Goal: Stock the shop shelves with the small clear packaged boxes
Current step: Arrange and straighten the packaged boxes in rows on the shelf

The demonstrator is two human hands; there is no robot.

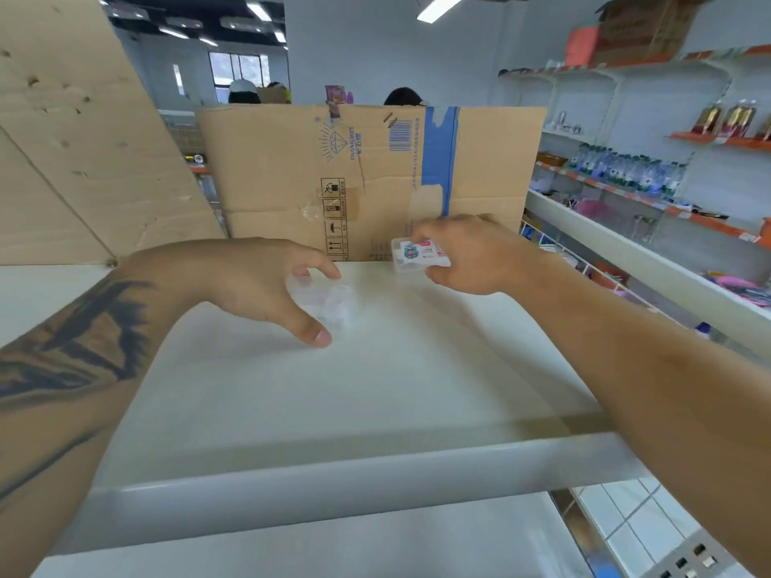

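While the right hand's fingers and thumb pinch a small clear box with a colourful label, the box sits low over the far edge of the white shelf, just in front of a big cardboard sheet. The right hand reaches in from the right side. The left hand's fingers and thumb are spread wide and curved over a second clear box, which looks blurry. That box lies on the shelf toward the far edge. Whether the left hand touches it, I cannot tell. Another cardboard sheet leans at the far left corner.
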